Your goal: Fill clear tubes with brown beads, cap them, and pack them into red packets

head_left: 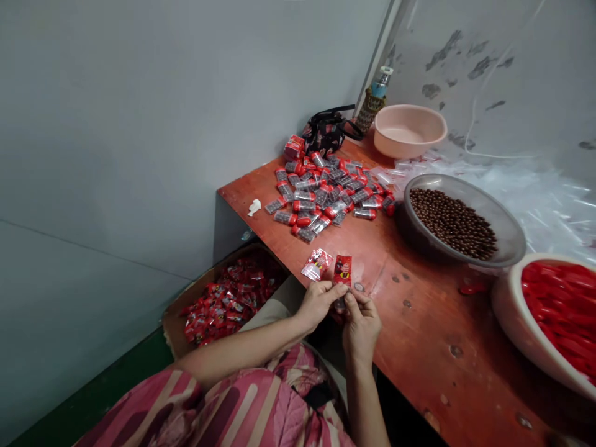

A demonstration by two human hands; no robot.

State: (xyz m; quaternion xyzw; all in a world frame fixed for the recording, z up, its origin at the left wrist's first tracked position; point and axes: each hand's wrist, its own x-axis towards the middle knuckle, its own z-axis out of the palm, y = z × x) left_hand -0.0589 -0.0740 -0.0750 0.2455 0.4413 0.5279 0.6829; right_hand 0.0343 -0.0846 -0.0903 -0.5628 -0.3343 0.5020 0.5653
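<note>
At the table's near edge, both my hands close on a small printed red packet (343,269). My left hand (321,303) pinches its lower end between thumb and fingers. My right hand (363,323) has its thumb and fingertips pressed together at the same end; a dark, partly clear piece shows between the hands, mostly hidden by fingers. Just left of the held packet, a red and silver packet (317,264) lies flat on the table. Farther back is a heap of small clear containers (326,192) with red caps and dark balls inside.
On the red-brown table (419,335) stand a grey bowl (512,239) of brown balls, a white basin (505,298) of red caps, a pink basin (395,139), a dark bag (323,133) and clear plastic pieces (554,205). Below left, a cardboard box (173,332) holds red packets.
</note>
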